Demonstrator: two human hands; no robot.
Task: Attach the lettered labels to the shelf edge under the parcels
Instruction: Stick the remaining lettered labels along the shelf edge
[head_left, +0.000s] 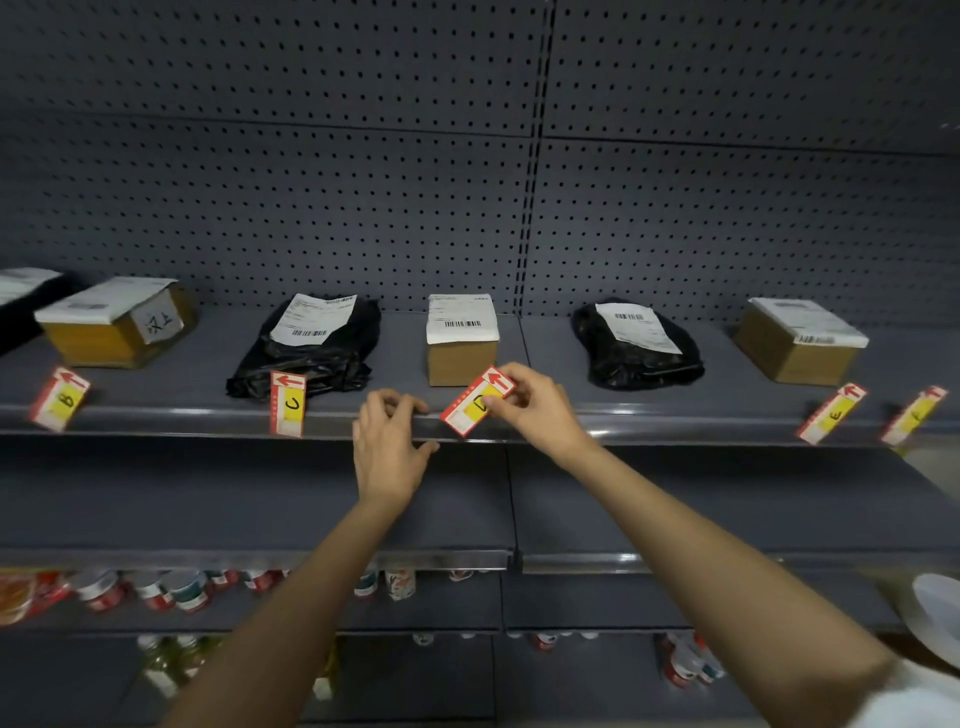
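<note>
My right hand (535, 410) pinches a red, white and yellow label marked D (475, 402), tilted against the grey shelf edge (208, 418) just below a small cardboard parcel (461, 340). My left hand (387, 441) grips the shelf edge just left of that label, fingers over the top and thumb under. Label B (60, 399), label C (287, 402), label E (831, 413) and a further yellow label (914, 415) hang on the edge. Other parcels stand above: a cardboard box (111, 322), a black bag (311, 345), another black bag (636, 345), a cardboard box (797, 340).
A grey pegboard wall (363, 182) backs the shelf. Beneath it runs a lower grey shelf (260, 519), and under that sit rows of jars and bottles (156, 592). A white object (937, 608) shows at the right edge.
</note>
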